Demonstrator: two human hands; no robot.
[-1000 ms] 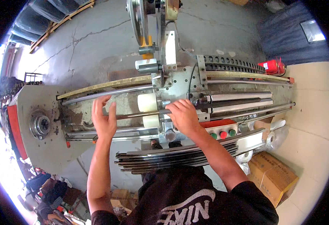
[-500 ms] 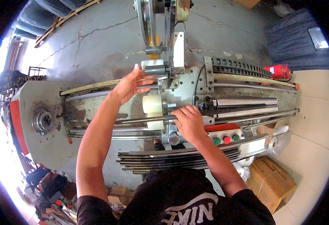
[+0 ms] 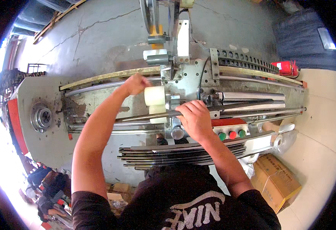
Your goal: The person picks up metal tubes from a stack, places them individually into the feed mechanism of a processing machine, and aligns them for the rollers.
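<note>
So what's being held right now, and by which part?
The right hand grips a long dark metal rod near its middle. The left hand rests at the machine's upper rail; a grip cannot be told.

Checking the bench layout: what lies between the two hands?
In the head view, two cream cylindrical rollers sit between the left hand and right hand.

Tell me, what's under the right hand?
The right hand rests on a long dark rod lying along the machine. The rod's stretch beneath the palm is hidden.
</note>
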